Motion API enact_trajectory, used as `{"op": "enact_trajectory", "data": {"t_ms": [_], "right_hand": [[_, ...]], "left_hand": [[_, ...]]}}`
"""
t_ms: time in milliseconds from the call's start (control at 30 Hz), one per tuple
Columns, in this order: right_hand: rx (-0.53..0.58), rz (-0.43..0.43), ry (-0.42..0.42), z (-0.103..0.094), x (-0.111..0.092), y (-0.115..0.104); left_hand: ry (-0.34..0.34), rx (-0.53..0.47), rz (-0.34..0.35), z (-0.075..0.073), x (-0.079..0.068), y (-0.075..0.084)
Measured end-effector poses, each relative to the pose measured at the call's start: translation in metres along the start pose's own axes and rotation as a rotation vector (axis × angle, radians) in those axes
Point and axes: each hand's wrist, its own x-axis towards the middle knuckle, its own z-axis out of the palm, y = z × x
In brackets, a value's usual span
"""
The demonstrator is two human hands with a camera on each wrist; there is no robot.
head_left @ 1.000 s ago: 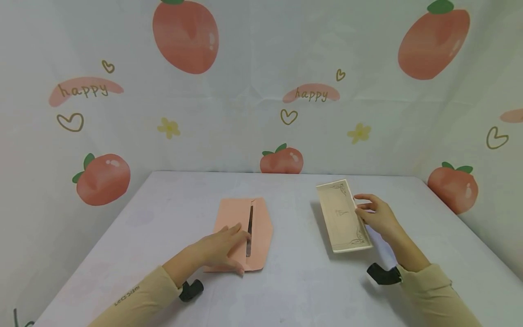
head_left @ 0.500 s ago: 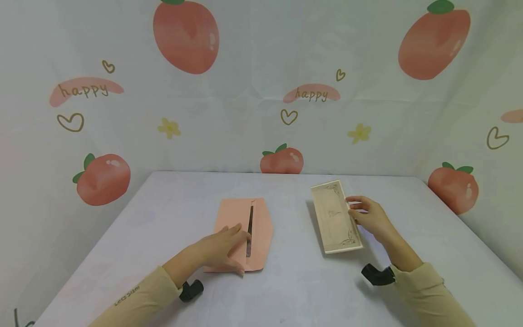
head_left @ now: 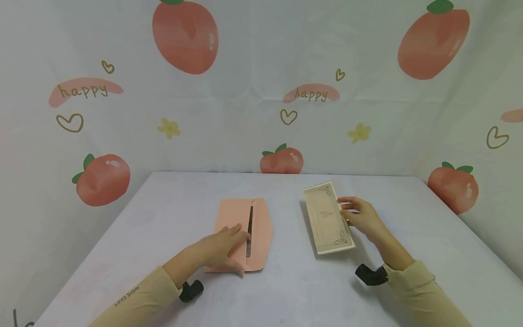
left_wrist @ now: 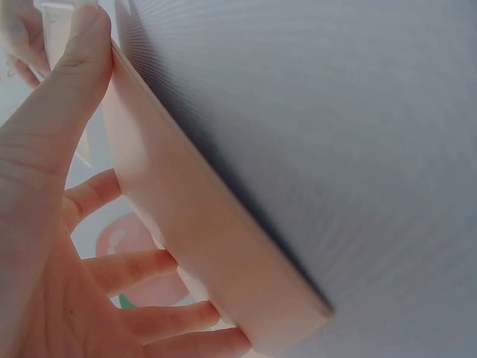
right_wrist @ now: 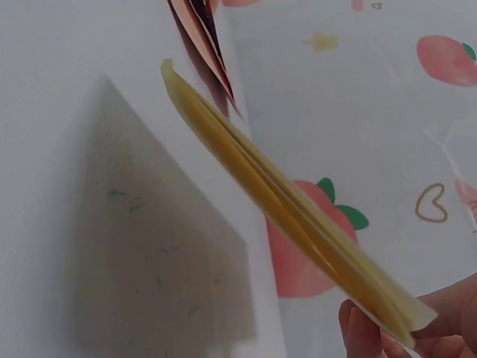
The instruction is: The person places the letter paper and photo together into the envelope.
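A pink envelope lies on the table, its pointed flap toward the right and a narrow dark gap along its opening. My left hand rests on it, fingers spread, thumb at the near edge. In the left wrist view, the fingertips touch the envelope. To the right, my right hand pinches the right edge of a cream folded card with ornamental corners and holds it tilted above the table. The right wrist view shows the card edge-on, its layers slightly parted.
A white table carries everything. Behind it hangs a white backdrop printed with fruit, hearts and flowers. Black wrist devices, a left one and a right one, stick out at the cuffs.
My right hand has moved steadily left with the folded card, bringing it closer to the envelope. The left hand and envelope have stayed in place.
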Motion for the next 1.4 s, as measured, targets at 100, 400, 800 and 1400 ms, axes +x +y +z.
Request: {"op": "enact_trajectory", "data": {"t_ms": [100, 400, 800, 1400], "right_hand": [[-0.004, 0.003, -0.008, 0.003, 0.0, -0.002], [0.035, -0.022, -0.024, 0.011, 0.006, -0.003], [0.05, -0.042, -0.04, 0.021, 0.003, -0.015], [0.083, -0.062, -0.069, 0.033, 0.007, -0.019]], "left_hand": [[-0.002, -0.004, -0.003, 0.0, 0.0, 0.0], [0.002, 0.007, 0.01, 0.001, 0.0, -0.001], [0.005, 0.027, 0.011, -0.002, -0.001, 0.001], [0.007, 0.018, 0.004, 0.0, 0.0, 0.001]]}}
